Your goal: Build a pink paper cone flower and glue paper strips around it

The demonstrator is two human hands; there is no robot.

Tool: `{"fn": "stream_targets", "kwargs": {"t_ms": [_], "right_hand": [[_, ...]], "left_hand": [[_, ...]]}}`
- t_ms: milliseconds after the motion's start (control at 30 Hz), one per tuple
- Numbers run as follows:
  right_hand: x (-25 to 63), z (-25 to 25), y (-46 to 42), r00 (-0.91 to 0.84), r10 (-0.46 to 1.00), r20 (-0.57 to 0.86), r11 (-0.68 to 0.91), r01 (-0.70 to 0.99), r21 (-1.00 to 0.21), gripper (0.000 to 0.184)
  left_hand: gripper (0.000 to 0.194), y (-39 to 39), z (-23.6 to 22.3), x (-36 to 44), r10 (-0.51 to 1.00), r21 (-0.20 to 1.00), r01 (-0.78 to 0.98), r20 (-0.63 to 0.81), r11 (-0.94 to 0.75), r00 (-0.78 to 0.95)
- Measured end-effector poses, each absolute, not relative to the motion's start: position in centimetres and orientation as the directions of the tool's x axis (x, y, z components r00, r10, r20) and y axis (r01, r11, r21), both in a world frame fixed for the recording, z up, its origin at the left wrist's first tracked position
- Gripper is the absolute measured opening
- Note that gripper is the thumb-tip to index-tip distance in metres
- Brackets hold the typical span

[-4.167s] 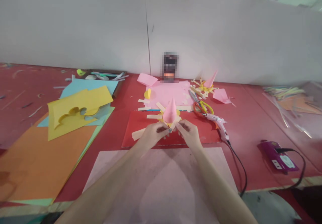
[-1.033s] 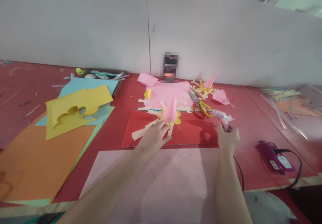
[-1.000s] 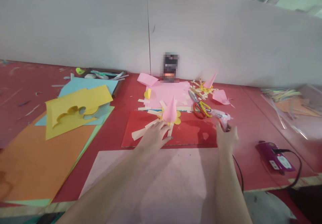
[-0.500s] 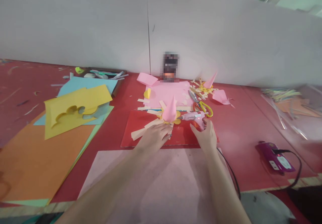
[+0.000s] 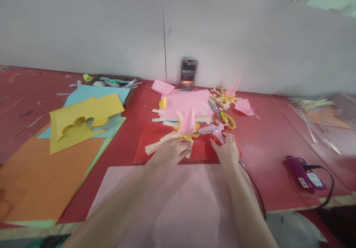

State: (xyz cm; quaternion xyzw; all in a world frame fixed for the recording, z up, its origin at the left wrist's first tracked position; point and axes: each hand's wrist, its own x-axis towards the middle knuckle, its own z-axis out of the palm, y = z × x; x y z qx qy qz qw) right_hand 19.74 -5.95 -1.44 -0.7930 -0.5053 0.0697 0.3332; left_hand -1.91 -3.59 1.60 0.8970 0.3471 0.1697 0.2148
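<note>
A yellow paper flower (image 5: 196, 132) with cream paper strips (image 5: 153, 148) radiating from it lies on a red board (image 5: 204, 153). Upright at its middle stands a pink paper cone (image 5: 188, 123). My left hand (image 5: 174, 149) is closed at the flower's near edge, fingers and thumb around a short cream strip; the exact grip is partly hidden. My right hand (image 5: 228, 147) grips the handle of a pink hot glue gun (image 5: 213, 130). The gun's nozzle points left and meets the flower's right side by the cone's base.
Scissors (image 5: 228, 120) lie behind the glue gun. Another cone-topped flower (image 5: 228, 96) is at the back right. Pink paper (image 5: 183, 101) lies behind the board; coloured sheets (image 5: 55, 173) are stacked left. A black cord (image 5: 257, 192) hangs by my right arm, near a purple power strip (image 5: 304, 173).
The glue gun's nozzle has shifted slightly left and down along the cone's base, and the gun has tilted a little. My left hand stays nearly still.
</note>
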Motion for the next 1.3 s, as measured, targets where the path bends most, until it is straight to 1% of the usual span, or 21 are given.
{"fn": "stream_targets", "kwargs": {"t_ms": [133,300,800,1033,1300], "right_hand": [[19.7,-1.5,-5.9,0.479,0.851,0.216,-0.269,0.750,-0.604,0.043],[19.4,-1.4,-5.9,0.457,0.863,0.216,-0.248,0.755,-0.606,0.039],[18.7,-2.1,-5.9,0.382,0.866,0.321,-0.172,0.832,-0.527,0.030],[18.7,-2.1,-5.8,0.371,0.865,0.339,-0.159,0.842,-0.516,0.027],[18.8,-2.4,-5.8,0.350,0.859,0.374,-0.128,0.854,-0.505,0.025]], "left_hand": [[0.028,-3.6,1.3,-1.9,0.696,0.496,0.549,0.175,-0.673,0.696],[0.028,-3.5,1.0,-2.0,0.758,0.494,0.604,0.204,-0.626,0.619],[0.027,-3.6,0.8,-2.1,0.786,0.487,0.638,0.192,-0.596,0.588],[0.026,-3.6,1.1,-2.0,0.785,0.461,0.656,0.171,-0.598,0.595],[0.029,-3.5,1.5,-2.0,0.782,0.438,0.676,0.110,-0.592,0.613]]}}
